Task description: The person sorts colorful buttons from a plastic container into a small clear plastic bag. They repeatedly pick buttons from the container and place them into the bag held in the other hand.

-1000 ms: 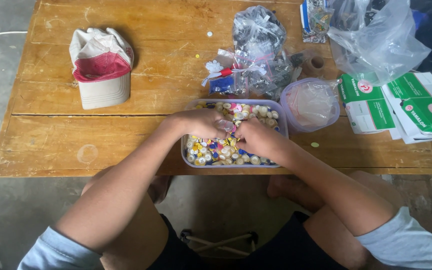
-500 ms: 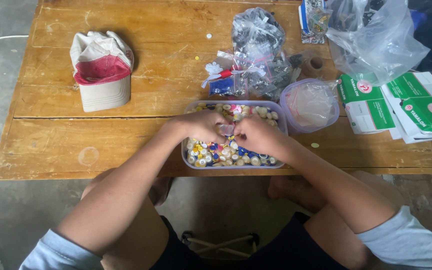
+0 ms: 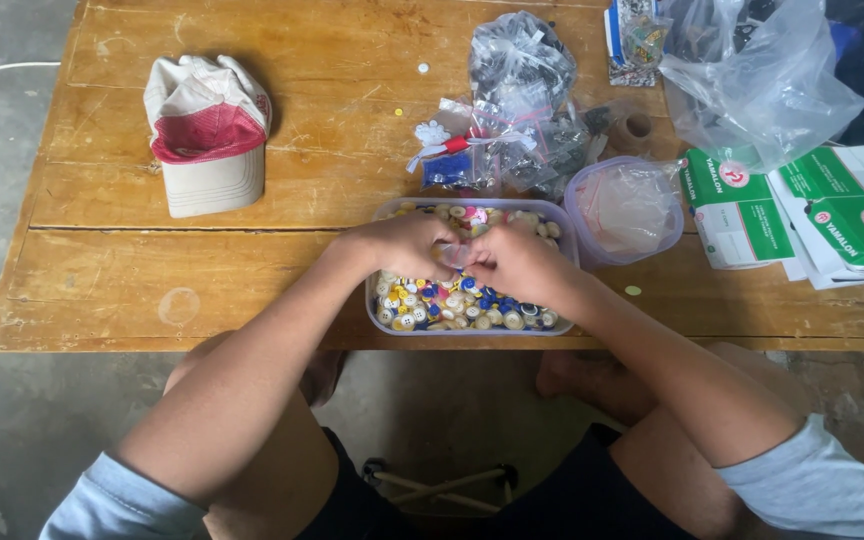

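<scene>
A clear rectangular tub (image 3: 564, 228) full of several small coloured buttons (image 3: 442, 305) stands at the near edge of the wooden table (image 3: 102, 290). Both my hands hover over it and meet at its middle. My left hand (image 3: 404, 243) comes in from the left, its fingers curled. Pressed against it from the right, my right hand (image 3: 518, 262) has its fingers bent inward. Together the fingertips pinch a small pale item (image 3: 457, 254); it is too small to tell what it is.
A red and white cap (image 3: 207, 135) lies at the left. Behind the tub sit knotted clear bags of small parts (image 3: 522, 100) and a round clear container (image 3: 627, 208). Green and white boxes (image 3: 742, 205) and a large clear bag (image 3: 767, 85) crowd the right.
My hands have drawn together over the middle of the tub and shifted slightly toward its far side. Nothing else on the table has moved.
</scene>
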